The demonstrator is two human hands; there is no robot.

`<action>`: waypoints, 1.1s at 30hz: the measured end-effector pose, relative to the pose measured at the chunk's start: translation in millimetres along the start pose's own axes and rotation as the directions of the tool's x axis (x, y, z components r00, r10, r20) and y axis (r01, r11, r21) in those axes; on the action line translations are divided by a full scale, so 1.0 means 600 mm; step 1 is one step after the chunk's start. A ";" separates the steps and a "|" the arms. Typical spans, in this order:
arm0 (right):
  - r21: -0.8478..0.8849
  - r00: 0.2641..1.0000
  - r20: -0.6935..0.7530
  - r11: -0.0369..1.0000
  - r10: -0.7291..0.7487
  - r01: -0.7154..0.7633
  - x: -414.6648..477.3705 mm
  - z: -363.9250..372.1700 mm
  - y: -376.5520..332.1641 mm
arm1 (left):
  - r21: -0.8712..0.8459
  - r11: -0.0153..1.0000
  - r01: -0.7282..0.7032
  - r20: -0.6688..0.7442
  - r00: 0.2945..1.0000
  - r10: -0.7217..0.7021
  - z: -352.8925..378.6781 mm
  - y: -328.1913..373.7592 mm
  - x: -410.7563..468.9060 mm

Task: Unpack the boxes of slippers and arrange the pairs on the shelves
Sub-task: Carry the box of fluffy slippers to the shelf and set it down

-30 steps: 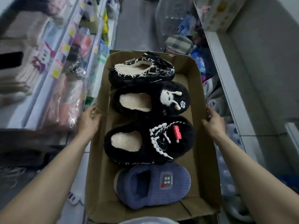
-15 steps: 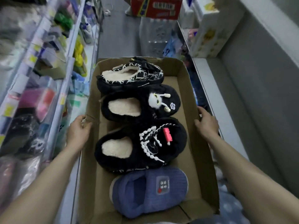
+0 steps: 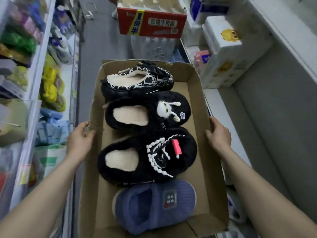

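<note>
Between two shop shelving runs, a person holds an open cardboard box (image 3: 214, 177) of slippers level over the aisle floor. The left hand (image 3: 79, 143) grips the box's left wall and the right hand (image 3: 218, 134) grips its right wall. Both hold at about mid-length, a grip that appears chosen to balance the load and stop the row from sliding.

Four slippers lie inside in single file, toes to the right:
- a black-and-white patterned slipper (image 3: 137, 81) at the far end
- a black plush slipper (image 3: 147, 111) with a white furry face
- a black beaded slipper (image 3: 147, 153) with a pink tag
- a blue knit slipper (image 3: 154, 205) nearest the person

Whether a partner sits beneath each cannot be told. None has yet been shelved. A grey shelf (image 3: 240, 117) just right of the box looks a likely destination, while a red carton (image 3: 151, 23) stands ahead in the aisle.
</note>
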State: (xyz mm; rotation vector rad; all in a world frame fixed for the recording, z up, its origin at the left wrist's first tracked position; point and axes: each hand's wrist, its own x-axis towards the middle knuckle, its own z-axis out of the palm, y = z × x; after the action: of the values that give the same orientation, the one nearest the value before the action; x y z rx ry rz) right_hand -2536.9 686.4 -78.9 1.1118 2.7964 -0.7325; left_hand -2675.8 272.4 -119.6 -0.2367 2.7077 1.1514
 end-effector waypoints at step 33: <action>-0.232 0.986 0.079 0.965 0.147 -0.126 0.741 0.331 0.043 | -0.002 0.955 0.296 0.280 0.917 -0.283 0.509 0.069 0.535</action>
State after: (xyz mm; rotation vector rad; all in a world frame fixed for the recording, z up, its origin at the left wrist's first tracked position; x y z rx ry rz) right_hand -2875.7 898.1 -358.7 1.1787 2.6113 -0.4292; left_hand -2962.4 499.1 -374.0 -0.4330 2.3109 1.0684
